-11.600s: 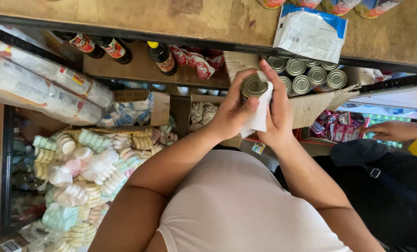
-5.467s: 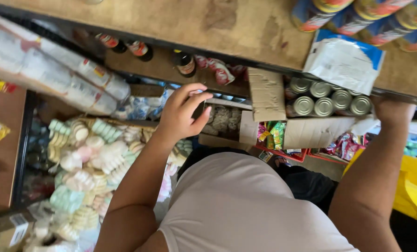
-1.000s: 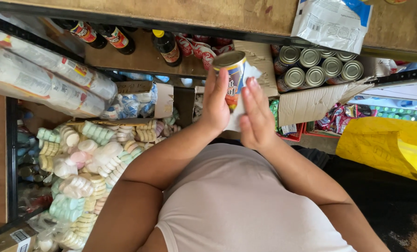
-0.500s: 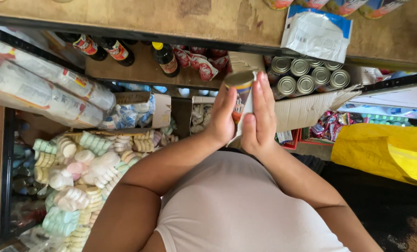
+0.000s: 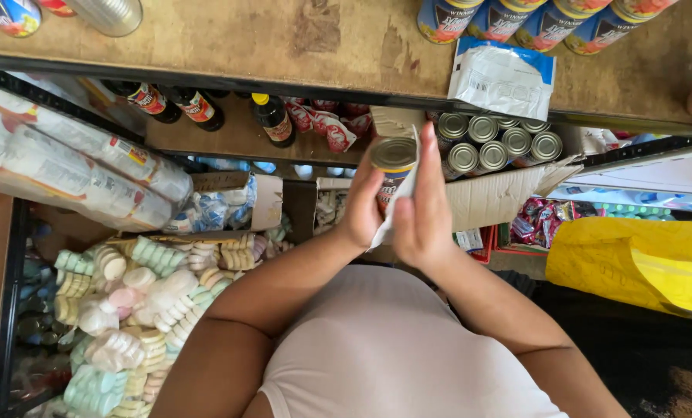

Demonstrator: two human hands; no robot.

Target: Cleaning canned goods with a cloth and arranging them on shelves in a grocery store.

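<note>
A small tin can (image 5: 393,172) is clasped in the left hand (image 5: 364,207), the fingers wrapped round its printed side with the silvery lid turned up toward the camera. The right hand (image 5: 422,209) is laid flat against the can's other side, and a white cloth (image 5: 398,203) is pressed between palm and tin (only a narrow strip of it shows between the two hands). Neither grip is spread: the left is closed on the can, the right is pressed on the cloth.

Compared with a second ago, the can has been lowered from well above the hands to sit deeper between them, and half a second ago it was already nearly where it is now; the right palm has been drawn closer over it. This is judged to be wiping carried on, the can being turned and rubbed and not yet put down.

The can is held in the air in front of the person's chest, just before an open cardboard carton (image 5: 508,193) in which more cans (image 5: 491,144) of the same kind stand lid-up. A wooden shelf (image 5: 284,39) runs above, with taller blue cans (image 5: 508,17) and a white packet (image 5: 502,77) on it. Dark sauce bottles (image 5: 272,120) lie to the left, and wrapped rolls (image 5: 82,166) and pastel sweets (image 5: 140,302) lie lower left. A yellow bag (image 5: 632,259) lies at the right.
</note>
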